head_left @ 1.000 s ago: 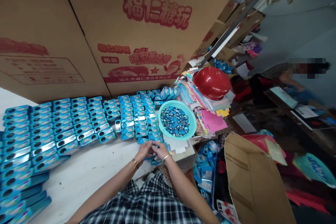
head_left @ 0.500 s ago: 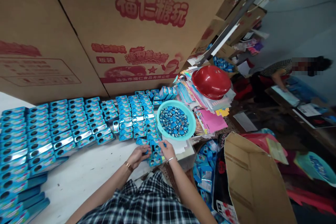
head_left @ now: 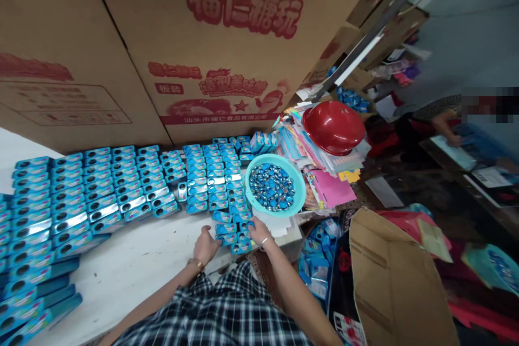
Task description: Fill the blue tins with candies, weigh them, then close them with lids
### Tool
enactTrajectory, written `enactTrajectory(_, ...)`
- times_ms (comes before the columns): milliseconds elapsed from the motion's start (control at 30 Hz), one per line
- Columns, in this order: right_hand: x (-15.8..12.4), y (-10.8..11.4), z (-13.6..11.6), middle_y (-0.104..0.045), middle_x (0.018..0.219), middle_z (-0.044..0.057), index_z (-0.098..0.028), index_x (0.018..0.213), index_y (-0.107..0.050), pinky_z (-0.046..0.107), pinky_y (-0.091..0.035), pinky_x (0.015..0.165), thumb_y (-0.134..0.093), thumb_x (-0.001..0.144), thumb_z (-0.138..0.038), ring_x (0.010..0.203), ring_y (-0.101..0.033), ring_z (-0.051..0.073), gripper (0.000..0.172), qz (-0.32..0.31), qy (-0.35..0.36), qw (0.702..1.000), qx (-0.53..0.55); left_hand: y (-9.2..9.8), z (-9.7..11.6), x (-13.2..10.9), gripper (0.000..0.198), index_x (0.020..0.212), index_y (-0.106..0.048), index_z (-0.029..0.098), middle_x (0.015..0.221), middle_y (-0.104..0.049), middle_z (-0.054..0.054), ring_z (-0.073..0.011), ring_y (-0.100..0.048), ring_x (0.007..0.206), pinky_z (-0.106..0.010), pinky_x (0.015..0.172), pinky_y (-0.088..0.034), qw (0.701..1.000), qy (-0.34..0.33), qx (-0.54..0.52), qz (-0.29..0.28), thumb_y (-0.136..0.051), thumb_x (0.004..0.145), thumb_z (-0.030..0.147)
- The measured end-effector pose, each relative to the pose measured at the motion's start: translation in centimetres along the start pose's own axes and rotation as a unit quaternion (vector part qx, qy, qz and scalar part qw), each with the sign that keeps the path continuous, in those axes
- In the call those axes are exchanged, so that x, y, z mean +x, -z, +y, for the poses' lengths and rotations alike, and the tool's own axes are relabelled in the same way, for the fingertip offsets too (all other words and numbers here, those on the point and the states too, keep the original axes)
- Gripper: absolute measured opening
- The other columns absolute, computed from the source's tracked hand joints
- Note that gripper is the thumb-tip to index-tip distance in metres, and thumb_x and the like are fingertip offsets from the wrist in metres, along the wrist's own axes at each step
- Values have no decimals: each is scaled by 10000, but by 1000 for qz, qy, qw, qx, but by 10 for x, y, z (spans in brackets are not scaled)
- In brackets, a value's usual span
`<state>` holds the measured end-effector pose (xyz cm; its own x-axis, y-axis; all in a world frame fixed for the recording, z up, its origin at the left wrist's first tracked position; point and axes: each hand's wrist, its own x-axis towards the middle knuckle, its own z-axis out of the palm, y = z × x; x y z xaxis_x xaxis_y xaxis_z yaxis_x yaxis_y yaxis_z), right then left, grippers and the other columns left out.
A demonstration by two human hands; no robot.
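Note:
My left hand (head_left: 206,247) is at the near edge of the white table, its fingers closed at the left end of a small blue box (head_left: 227,239). Just right of it, my right hand (head_left: 258,232) pinches a small blue round piece (head_left: 250,224) over the boxes; the fingers partly cover it. Another blue box (head_left: 241,247) lies between the hands at the edge. Beyond my right hand stands a turquoise bowl (head_left: 299,194) holding many blue and silver round pieces (head_left: 271,186).
Rows of blue boxes (head_left: 101,189) cover the back and left of the white table (head_left: 141,259). Behind rises a large carton (head_left: 243,54). A red bowl (head_left: 334,127) sits on papers at right. An open carton (head_left: 397,275) stands lower right; a co-worker's arm (head_left: 448,124) shows beyond.
My left hand has moved slightly left, and a blue box now shows at its fingertips. My right hand stays near the same boxes. The whole view has shifted a little.

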<state>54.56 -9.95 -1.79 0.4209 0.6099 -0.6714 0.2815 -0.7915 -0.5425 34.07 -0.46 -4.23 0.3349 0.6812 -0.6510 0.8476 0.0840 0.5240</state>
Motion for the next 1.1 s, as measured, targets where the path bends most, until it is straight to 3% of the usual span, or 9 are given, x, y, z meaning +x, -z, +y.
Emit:
enactTrajectory(133, -2, -1, -8, -695, 864, 21, -221, 1226, -543, 254, -413, 739, -533, 841, -175, 824, -634, 179, 388, 15, 9, 996, -93, -8, -3, 8, 562, 1250, -422, 111, 923, -701, -115, -267, -671, 899, -300, 685, -423, 999, 7, 34, -25, -607, 781, 360)
enactTrajectory(267, -2, -3, -16, -699, 1024, 97, -203, 1214, -561, 300, -401, 778, -484, 891, -207, 951, -639, 236, 332, 24, 15, 984, -176, -12, -3, 12, 465, 1214, -470, 146, 992, -699, -118, -268, -665, 964, -303, 716, -426, 998, 8, 52, -42, -577, 808, 345)
enactTrajectory(433, 0, -8, -24, -709, 1035, 125, -200, 1115, -638, 313, -408, 774, -459, 914, -228, 979, -652, 258, 271, 20, 17, 970, -242, -13, -1, 11, 428, 1211, -481, 138, 1056, -691, -151, -286, -656, 1010, -318, 735, -422, 997, 10, 68, -46, -534, 844, 352)
enactTrajectory(633, -4, -21, -24, -704, 1038, 178, -143, 1164, -598, 339, -422, 777, -476, 901, -197, 994, -652, 294, 295, 40, 16, 966, -256, 5, 2, -9, 610, 1331, -355, 79, 928, -707, -134, -277, -678, 913, -309, 684, -407, 996, -27, 83, -29, -533, 864, 428)
enactTrajectory(733, -5, -25, -21, -706, 1012, 182, -115, 1234, -533, 338, -425, 752, -517, 874, -171, 963, -661, 299, 364, 43, 14, 971, -236, 11, 18, -19, 604, 1374, -277, 99, 879, -700, -83, -230, -678, 840, -294, 662, -395, 993, -77, 86, -8, -429, 922, 470)
enactTrajectory(867, -6, -17, -13, -698, 1036, 149, -144, 1221, -512, 310, -417, 750, -556, 848, -175, 975, -655, 268, 377, 63, 6, 981, -186, 5, 58, -8, 377, 1231, -454, 201, 860, -698, -40, -198, -671, 833, -272, 653, -377, 983, -142, 115, -17, -452, 920, 414)
enactTrajectory(967, -9, -7, -3, -701, 1004, 110, -170, 1126, -543, 282, -415, 725, -557, 846, -200, 930, -660, 233, 282, 87, -4, 987, -135, -6, 86, 12, 308, 1099, -551, 196, 909, -710, -71, -230, -670, 905, -277, 678, -386, 974, -159, 158, -34, -552, 862, 393)
enactTrajectory(1100, -15, -6, 13, -682, 723, 5, -198, 929, -588, 230, -414, 615, -542, 869, -272, 673, -656, 159, 106, 76, -13, 995, -61, -16, 105, 30, 285, 990, -615, 168, 980, -707, -116, -274, -658, 975, -307, 734, -424, 963, -149, 220, -50, -633, 806, 385)
